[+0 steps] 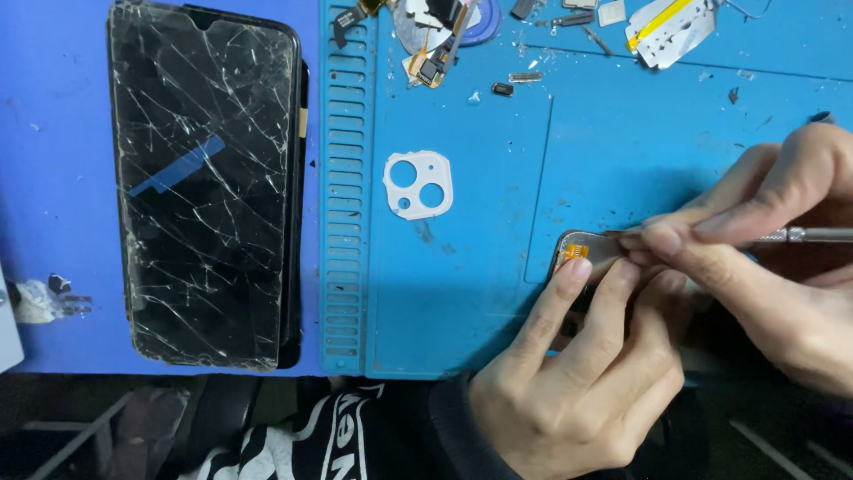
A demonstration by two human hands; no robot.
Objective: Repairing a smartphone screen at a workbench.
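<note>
At the lower right of the frame, the left hand (569, 382) is pinning a small metal-backed component (591, 252) with an orange flex tab against the blue work mat (480, 293), fingers closed over its edge. The right hand (782, 240) is pinching a slim metal tool (813, 235) and applying its tip to that component. A white camera bezel (418, 184) is lying detached at centre; a cracked phone (206, 182) is resting at upper left, and loose parts (524, 77) are lying along the top, suggesting disassembly is well advanced.
</note>
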